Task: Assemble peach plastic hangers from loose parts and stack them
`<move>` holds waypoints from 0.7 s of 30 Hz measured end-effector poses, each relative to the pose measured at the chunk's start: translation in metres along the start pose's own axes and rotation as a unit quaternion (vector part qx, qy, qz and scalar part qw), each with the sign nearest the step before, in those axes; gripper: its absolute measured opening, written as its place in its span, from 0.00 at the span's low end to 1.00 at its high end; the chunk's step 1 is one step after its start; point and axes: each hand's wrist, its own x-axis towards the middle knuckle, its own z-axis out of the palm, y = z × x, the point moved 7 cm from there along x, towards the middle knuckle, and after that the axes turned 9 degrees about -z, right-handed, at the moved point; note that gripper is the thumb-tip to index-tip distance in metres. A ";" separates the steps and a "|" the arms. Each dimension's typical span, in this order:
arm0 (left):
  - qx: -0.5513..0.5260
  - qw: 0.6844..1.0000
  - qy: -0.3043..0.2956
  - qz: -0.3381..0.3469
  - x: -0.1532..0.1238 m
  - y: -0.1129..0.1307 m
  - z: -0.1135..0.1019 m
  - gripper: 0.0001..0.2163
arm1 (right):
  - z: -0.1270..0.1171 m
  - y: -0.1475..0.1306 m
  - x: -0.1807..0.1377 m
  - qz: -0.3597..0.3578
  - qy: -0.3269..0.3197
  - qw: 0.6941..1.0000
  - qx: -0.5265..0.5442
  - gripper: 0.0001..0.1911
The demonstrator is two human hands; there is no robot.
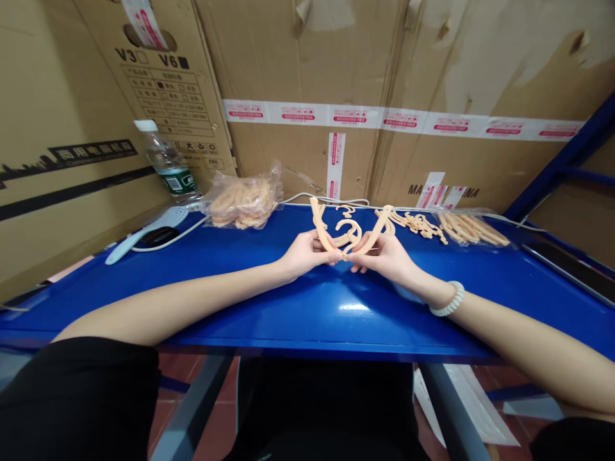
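Both of my hands meet over the middle of the blue table (307, 307). Between them is a peach plastic hanger piece (350, 234), V-shaped with a curled hook in the middle. My left hand (307, 253) is closed on its left arm and my right hand (384, 255) is closed on its right arm. The piece is lifted slightly off the table. A white bead bracelet (449, 301) is on my right wrist.
More peach plastic pieces (432, 225) lie in a row at the back right. A clear bag (243, 200) of the same pieces sits back left, beside a water bottle (168, 163) and a light blue brush (144, 234). Cardboard boxes (384, 83) wall the back and left.
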 end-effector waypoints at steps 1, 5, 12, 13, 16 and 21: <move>0.002 1.000 0.005 -0.004 0.000 0.001 -0.002 0.25 | -0.002 -0.001 0.000 0.006 0.007 1.000 -0.001 0.24; -0.029 0.999 0.025 -0.004 0.006 0.009 -0.016 0.25 | -0.022 -0.013 0.008 -0.001 0.023 1.000 0.011 0.22; -0.084 0.995 0.058 0.009 0.026 0.027 -0.053 0.18 | -0.079 -0.037 0.026 -0.069 0.004 0.992 -0.103 0.22; -0.084 0.995 0.062 0.007 0.029 0.028 -0.058 0.16 | -0.084 -0.040 0.027 -0.087 -0.010 0.986 -0.142 0.21; -0.060 0.997 0.052 0.006 0.036 0.028 -0.071 0.14 | -0.092 -0.050 0.027 -0.151 -0.057 0.936 -0.313 0.14; 0.006 0.998 0.055 0.017 0.045 0.025 -0.095 0.16 | -0.093 -0.052 0.026 -0.168 -0.104 0.825 -0.530 0.06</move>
